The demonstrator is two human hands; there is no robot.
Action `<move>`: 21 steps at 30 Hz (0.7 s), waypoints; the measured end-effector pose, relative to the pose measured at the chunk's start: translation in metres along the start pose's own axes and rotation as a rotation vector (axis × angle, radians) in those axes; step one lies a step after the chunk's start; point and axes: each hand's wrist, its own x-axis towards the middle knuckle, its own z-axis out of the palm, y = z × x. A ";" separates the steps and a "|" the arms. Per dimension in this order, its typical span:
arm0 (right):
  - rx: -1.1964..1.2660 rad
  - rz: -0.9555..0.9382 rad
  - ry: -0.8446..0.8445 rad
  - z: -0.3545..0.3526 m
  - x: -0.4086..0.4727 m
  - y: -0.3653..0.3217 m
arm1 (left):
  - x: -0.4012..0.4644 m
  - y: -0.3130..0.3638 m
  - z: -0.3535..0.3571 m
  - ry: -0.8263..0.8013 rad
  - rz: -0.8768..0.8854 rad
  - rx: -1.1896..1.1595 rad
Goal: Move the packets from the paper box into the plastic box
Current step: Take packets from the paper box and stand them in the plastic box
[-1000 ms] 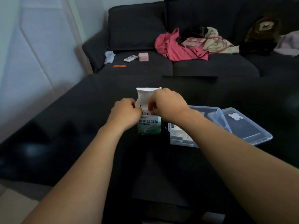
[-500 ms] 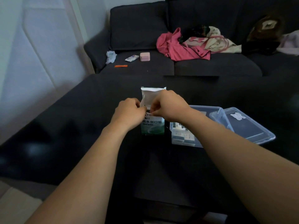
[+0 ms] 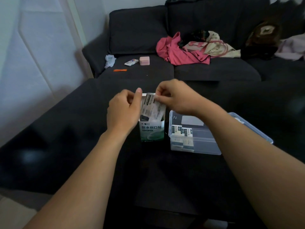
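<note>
A small green and white paper box (image 3: 152, 131) stands upright on the dark table, its top open. My right hand (image 3: 177, 96) pinches a few white packets (image 3: 152, 107) by their upper end; they stick halfway out of the box. My left hand (image 3: 123, 109) grips the box's left side, thumb up along the raised flap. Right of the box sits a clear plastic box (image 3: 194, 144), open, with several packets (image 3: 181, 131) lying inside.
The plastic box's lid (image 3: 252, 129) lies behind my right forearm. Beyond the table stands a dark sofa (image 3: 214, 71) with a pink cloth (image 3: 179, 52), a pink case (image 3: 144, 61), a small tube (image 3: 131, 62) and an orange strip (image 3: 120, 70).
My right hand has risen and drawn the packets partly out of the paper box. My left hand stays on the box's side.
</note>
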 end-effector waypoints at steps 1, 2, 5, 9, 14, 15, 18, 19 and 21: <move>0.043 -0.003 0.017 -0.008 -0.002 -0.001 | 0.000 0.000 0.002 0.019 0.066 -0.062; 0.110 -0.001 0.020 -0.016 -0.005 -0.002 | 0.000 0.001 0.003 0.016 0.129 -0.113; 0.326 0.044 -0.037 -0.037 -0.016 -0.003 | 0.000 0.005 0.007 -0.049 0.252 -0.180; 0.487 0.084 -0.114 -0.046 -0.023 0.002 | -0.006 0.017 0.004 -0.179 0.279 -0.320; 0.578 0.155 -0.076 -0.039 -0.025 0.015 | -0.027 0.042 0.012 -0.474 -0.065 -0.657; 0.582 0.167 -0.061 -0.039 -0.026 0.017 | -0.030 0.047 0.014 -0.500 -0.150 -0.721; 0.593 0.200 -0.048 -0.043 -0.030 0.022 | -0.035 0.059 0.020 -0.524 -0.333 -0.856; 0.590 0.207 -0.045 -0.045 -0.032 0.024 | -0.036 0.061 0.021 -0.525 -0.367 -0.881; 0.578 0.216 -0.041 -0.050 -0.035 0.029 | -0.037 0.064 0.022 -0.531 -0.416 -0.925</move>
